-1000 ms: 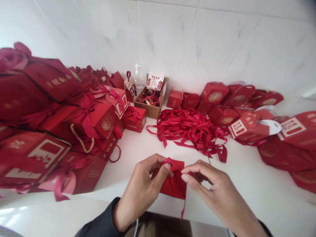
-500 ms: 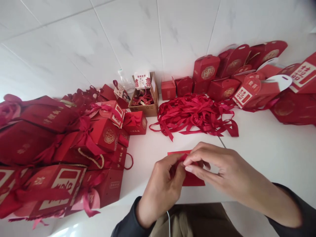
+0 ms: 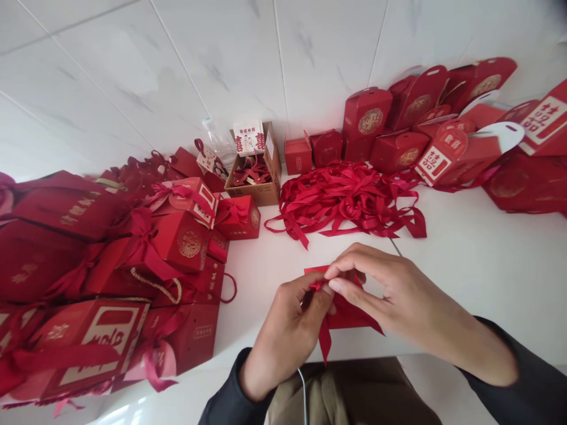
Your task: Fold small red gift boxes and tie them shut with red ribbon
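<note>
A small red box (image 3: 349, 314) lies on the white table (image 3: 487, 265) near its front edge, mostly covered by my hands. My left hand (image 3: 287, 336) is closed, pinching a red ribbon (image 3: 325, 339) at the top of the box; a ribbon tail hangs down below it. My right hand (image 3: 390, 289) lies over the box from the right, its thumb and forefinger pinched on the same ribbon right next to my left fingertips. How the ribbon is fastened to the box is hidden by my fingers.
A heap of loose red ribbons (image 3: 349, 200) lies just beyond my hands. Several red gift boxes with bows (image 3: 177, 236) are stacked on the left, more red boxes (image 3: 398, 130) line the back right, and a brown cardboard box (image 3: 259, 177) stands by the wall.
My view swung to the right, then steadied. My hands came together on the box, and a ribbon tail now hangs below my left fingers.
</note>
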`<action>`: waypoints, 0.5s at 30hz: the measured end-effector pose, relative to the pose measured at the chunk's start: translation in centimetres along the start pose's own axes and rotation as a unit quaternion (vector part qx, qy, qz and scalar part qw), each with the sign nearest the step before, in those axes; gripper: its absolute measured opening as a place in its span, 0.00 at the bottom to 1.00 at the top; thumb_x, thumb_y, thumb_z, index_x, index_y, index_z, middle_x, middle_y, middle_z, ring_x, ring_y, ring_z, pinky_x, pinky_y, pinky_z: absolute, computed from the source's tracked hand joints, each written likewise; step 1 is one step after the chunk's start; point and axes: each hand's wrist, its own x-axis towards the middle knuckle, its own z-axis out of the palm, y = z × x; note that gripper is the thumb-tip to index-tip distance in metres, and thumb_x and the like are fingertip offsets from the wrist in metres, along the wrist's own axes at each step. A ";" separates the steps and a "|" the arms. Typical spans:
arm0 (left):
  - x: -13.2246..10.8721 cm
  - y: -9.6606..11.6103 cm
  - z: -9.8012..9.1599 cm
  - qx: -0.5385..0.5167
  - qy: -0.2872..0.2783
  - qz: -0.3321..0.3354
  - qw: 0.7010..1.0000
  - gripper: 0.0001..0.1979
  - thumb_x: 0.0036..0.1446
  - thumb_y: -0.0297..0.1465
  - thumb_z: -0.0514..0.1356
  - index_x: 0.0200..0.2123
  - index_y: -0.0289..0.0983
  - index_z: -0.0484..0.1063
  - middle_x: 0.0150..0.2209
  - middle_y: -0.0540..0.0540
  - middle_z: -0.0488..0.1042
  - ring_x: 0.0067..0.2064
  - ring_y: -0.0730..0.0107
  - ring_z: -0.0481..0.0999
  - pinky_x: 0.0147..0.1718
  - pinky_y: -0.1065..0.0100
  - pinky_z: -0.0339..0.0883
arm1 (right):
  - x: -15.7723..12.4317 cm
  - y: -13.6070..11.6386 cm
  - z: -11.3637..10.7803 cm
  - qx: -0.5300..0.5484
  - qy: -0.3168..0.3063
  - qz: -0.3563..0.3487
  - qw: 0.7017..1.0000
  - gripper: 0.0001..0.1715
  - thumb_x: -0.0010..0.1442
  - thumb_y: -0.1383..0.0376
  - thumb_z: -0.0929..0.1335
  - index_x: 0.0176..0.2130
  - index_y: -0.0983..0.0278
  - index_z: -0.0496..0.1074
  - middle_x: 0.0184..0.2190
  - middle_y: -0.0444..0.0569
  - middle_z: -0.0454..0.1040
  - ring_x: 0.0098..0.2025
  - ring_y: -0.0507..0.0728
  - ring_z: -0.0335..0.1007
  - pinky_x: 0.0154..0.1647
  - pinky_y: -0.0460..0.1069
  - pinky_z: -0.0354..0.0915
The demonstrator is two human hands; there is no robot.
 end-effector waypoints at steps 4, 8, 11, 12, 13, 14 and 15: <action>0.2 0.2 -0.3 -0.076 -0.003 -0.033 0.997 0.16 0.71 0.41 0.58 0.47 0.37 0.81 0.30 0.49 0.77 0.34 0.70 0.73 0.39 0.69 0.66 | -0.2 -0.2 0.1 0.012 0.028 0.017 0.999 0.07 0.73 0.67 0.67 0.40 0.57 0.74 0.38 0.40 0.77 0.37 0.50 0.74 0.40 0.45 0.69; 0.3 0.2 -0.3 -0.149 0.007 -0.044 0.988 0.13 0.67 0.39 0.63 0.47 0.39 0.83 0.40 0.45 0.82 0.41 0.65 0.77 0.49 0.65 0.68 | -0.9 -0.4 0.4 0.035 0.019 0.007 0.999 0.07 0.74 0.67 0.67 0.43 0.55 0.74 0.39 0.38 0.77 0.39 0.49 0.75 0.42 0.44 0.67; 0.3 -0.1 -0.3 -0.171 0.025 -0.051 0.984 0.11 0.66 0.37 0.64 0.44 0.40 0.84 0.40 0.45 0.83 0.39 0.66 0.75 0.48 0.65 0.68 | -1.6 -0.1 1.0 0.038 0.005 0.002 0.999 0.06 0.74 0.67 0.67 0.46 0.54 0.73 0.43 0.39 0.76 0.45 0.50 0.75 0.48 0.45 0.67; 0.3 -0.2 -0.3 -0.174 0.031 -0.054 0.983 0.10 0.66 0.37 0.64 0.43 0.39 0.84 0.38 0.46 0.82 0.37 0.68 0.74 0.46 0.66 0.68 | -1.7 0.0 1.2 0.031 0.007 0.005 0.999 0.07 0.73 0.66 0.68 0.48 0.53 0.72 0.45 0.39 0.76 0.47 0.50 0.75 0.49 0.45 0.67; 0.3 -0.3 -0.3 -0.177 0.036 -0.057 0.982 0.10 0.66 0.38 0.64 0.42 0.39 0.84 0.35 0.46 0.81 0.36 0.68 0.73 0.44 0.67 0.68 | -1.9 0.2 1.4 0.022 0.013 0.013 1.000 0.09 0.71 0.66 0.70 0.49 0.53 0.71 0.46 0.40 0.75 0.48 0.51 0.74 0.51 0.45 0.67; 0.4 -0.4 -0.2 -0.178 0.039 -0.062 0.981 0.11 0.66 0.38 0.64 0.40 0.38 0.84 0.33 0.47 0.80 0.35 0.69 0.73 0.42 0.68 0.67 | -2.0 0.3 1.5 0.018 0.017 0.026 0.999 0.12 0.70 0.66 0.70 0.50 0.52 0.70 0.47 0.39 0.76 0.48 0.51 0.75 0.51 0.45 0.68; 0.4 -0.6 -0.2 -0.180 0.041 -0.068 0.980 0.12 0.66 0.39 0.64 0.38 0.38 0.83 0.31 0.48 0.78 0.35 0.69 0.72 0.41 0.68 0.66 | -2.0 0.5 1.6 0.020 0.016 0.040 0.999 0.13 0.70 0.66 0.70 0.51 0.51 0.69 0.46 0.38 0.76 0.47 0.51 0.75 0.50 0.45 0.69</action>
